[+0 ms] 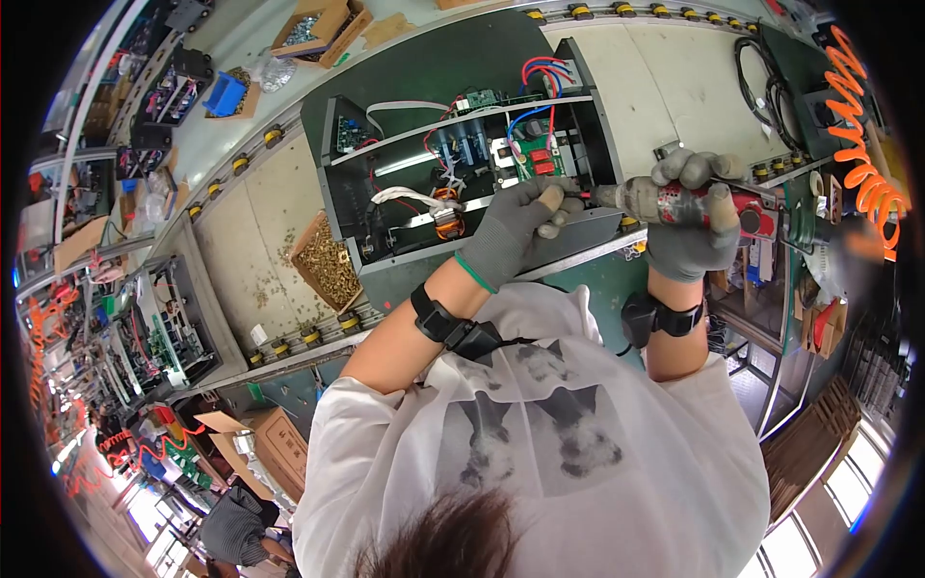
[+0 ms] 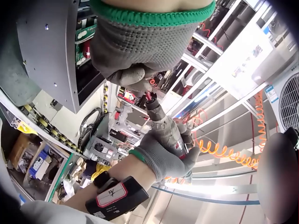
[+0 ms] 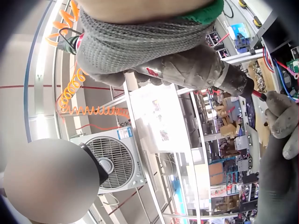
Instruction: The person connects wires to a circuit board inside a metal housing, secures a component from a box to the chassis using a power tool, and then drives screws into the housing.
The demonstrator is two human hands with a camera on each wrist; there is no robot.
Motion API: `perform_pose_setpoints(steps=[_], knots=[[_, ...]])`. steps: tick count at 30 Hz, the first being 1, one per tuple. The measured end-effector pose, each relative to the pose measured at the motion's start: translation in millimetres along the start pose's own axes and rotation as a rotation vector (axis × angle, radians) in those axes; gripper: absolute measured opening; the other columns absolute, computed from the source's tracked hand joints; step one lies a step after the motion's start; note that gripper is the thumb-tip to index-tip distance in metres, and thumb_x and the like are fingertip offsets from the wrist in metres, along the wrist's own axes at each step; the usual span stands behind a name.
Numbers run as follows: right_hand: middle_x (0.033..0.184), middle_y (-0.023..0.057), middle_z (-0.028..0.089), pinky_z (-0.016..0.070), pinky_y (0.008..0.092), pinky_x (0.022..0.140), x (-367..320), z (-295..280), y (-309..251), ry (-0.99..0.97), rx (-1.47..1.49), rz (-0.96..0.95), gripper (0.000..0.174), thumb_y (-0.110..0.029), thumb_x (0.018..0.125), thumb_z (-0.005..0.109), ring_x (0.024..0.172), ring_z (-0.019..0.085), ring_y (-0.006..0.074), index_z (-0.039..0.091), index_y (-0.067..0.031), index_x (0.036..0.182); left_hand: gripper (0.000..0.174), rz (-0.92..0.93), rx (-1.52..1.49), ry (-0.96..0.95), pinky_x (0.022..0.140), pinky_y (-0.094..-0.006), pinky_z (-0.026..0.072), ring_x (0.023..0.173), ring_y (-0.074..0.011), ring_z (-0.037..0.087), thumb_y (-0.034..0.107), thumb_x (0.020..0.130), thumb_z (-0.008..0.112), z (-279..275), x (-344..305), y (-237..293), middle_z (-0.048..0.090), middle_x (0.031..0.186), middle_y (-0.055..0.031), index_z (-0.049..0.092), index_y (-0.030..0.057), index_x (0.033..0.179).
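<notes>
My gloved right hand [image 1: 686, 252] grips a power screwdriver [image 3: 194, 67], its body wrapped in worn grey tape, held level with the bit toward the left. A red-sleeved bit [image 3: 258, 95] sticks out of its nose. At the bit's tip, my gloved left hand [image 1: 503, 231] has its thumb and fingers curled together in a pinch; any small part between them is hidden. Both hands are over the near right edge of an open dark metal chassis [image 1: 339, 207]. Inside it are a green circuit board [image 1: 525, 162], a copper coil [image 1: 448, 222] and red and blue wires [image 1: 547, 69].
A cardboard box of brass fasteners [image 1: 332, 265] stands left of the chassis, with loose ones beside it. Roller rails [image 1: 311, 335] run along the bench edges. A black cable [image 1: 766, 91] lies at the back right, and an orange coiled hose [image 1: 848, 125] hangs at the right.
</notes>
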State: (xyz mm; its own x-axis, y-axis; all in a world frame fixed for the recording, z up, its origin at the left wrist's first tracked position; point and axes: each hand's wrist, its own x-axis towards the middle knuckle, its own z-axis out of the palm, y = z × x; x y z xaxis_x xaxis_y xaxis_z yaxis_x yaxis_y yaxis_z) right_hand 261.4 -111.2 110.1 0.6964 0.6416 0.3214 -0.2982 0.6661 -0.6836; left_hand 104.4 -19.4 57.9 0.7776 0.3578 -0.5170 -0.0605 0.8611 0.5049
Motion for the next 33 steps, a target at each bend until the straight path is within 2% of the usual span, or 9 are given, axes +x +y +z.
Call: perform_pose_setpoints(steps=[8,11,13,14,16,24,27,29,33], knots=[[0.083,0.0121,0.057,0.0461,0.0427,0.072,5,-7,-4,0.035,0.115,0.023,0.021,-0.015,0.084,0.054,0.079,0.055,0.0282,0.055,-0.0059,0.103,0.031,0.028,-0.058,-0.231,0.053,-0.0188,0.038,0.069,-0.0079,0.045,0.02,0.096,0.048,-13,6,2,0.055,0.091,-0.0129,0.05,-0.005,0.114],[0.082,0.0117,0.057,0.0459,0.0417,0.072,9,-8,-3,0.067,0.104,0.008,0.02,-0.013,0.084,0.054,0.078,0.054,0.0265,0.055,-0.0061,0.102,0.04,-0.179,-0.121,-0.242,0.056,-0.0223,0.0408,0.068,-0.0098,0.048,0.028,0.09,0.058,-23,20,14,0.057,0.083,-0.0084,0.051,-0.0046,0.113],[0.082,0.0113,0.057,0.0457,0.0409,0.072,12,-13,2,0.101,0.078,0.0,0.019,-0.013,0.083,0.054,0.078,0.054,0.0257,0.055,-0.0063,0.101,0.05,0.262,0.923,0.262,0.06,-0.0279,0.0442,0.066,-0.0157,0.055,0.032,0.082,0.065,-27,37,12,0.06,0.077,-0.0084,0.052,-0.0014,0.116],[0.081,0.0109,0.056,0.0456,0.0402,0.072,14,-15,4,0.13,0.054,-0.002,0.019,-0.012,0.083,0.054,0.077,0.054,0.0249,0.055,-0.0064,0.101,0.05,0.261,0.927,0.256,0.06,-0.0279,0.0442,0.066,-0.0157,0.055,0.032,0.082,0.065,-28,44,10,0.06,0.077,-0.0084,0.052,-0.0014,0.116],[0.079,0.0098,0.056,0.046,0.0392,0.072,19,-13,12,0.162,0.043,-0.015,0.017,-0.011,0.082,0.054,0.076,0.054,0.0243,0.054,-0.0064,0.098,0.044,0.244,1.548,0.443,0.071,-0.0346,0.0497,0.078,-0.0249,0.065,0.034,0.079,0.062,-10,46,17,0.067,0.083,-0.0113,0.056,0.0075,0.114],[0.077,0.0093,0.057,0.0483,0.0398,0.071,30,-25,30,0.242,-0.061,-0.046,0.016,-0.008,0.081,0.054,0.075,0.057,0.025,0.053,-0.0054,0.097,0.038,0.198,1.744,0.444,0.075,-0.0386,0.0508,0.086,-0.0304,0.065,0.032,0.078,0.061,-8,80,12,0.067,0.091,-0.0123,0.061,0.0098,0.109],[0.078,0.0094,0.058,0.0485,0.0404,0.07,33,-32,22,0.272,-0.044,-0.096,0.016,-0.01,0.082,0.054,0.074,0.058,0.0251,0.053,-0.0053,0.098,0.031,0.302,1.629,0.464,0.058,-0.0351,0.0494,0.069,-0.0242,0.064,0.031,0.081,0.058,-26,92,13,0.064,0.075,-0.0081,0.062,0.0093,0.101],[0.078,0.0092,0.059,0.0485,0.0405,0.071,37,-38,14,0.317,-0.038,-0.129,0.017,-0.014,0.082,0.055,0.075,0.058,0.025,0.055,-0.0052,0.097,0.027,-0.239,0.257,0.059,0.041,-0.026,0.0332,0.047,-0.011,0.043,0.032,0.086,0.053,-46,95,24,0.047,0.06,0.0029,0.059,0.0066,0.093],[0.078,0.0096,0.059,0.0484,0.04,0.071,41,-47,3,0.393,-0.038,-0.146,0.016,-0.015,0.083,0.056,0.075,0.058,0.0247,0.055,-0.0049,0.095,0.019,-0.268,-0.394,-0.151,0.039,-0.02,0.0181,0.046,-0.0038,0.025,0.027,0.091,0.049,-32,84,18,0.028,0.058,0.0076,0.055,0.0098,0.094]])
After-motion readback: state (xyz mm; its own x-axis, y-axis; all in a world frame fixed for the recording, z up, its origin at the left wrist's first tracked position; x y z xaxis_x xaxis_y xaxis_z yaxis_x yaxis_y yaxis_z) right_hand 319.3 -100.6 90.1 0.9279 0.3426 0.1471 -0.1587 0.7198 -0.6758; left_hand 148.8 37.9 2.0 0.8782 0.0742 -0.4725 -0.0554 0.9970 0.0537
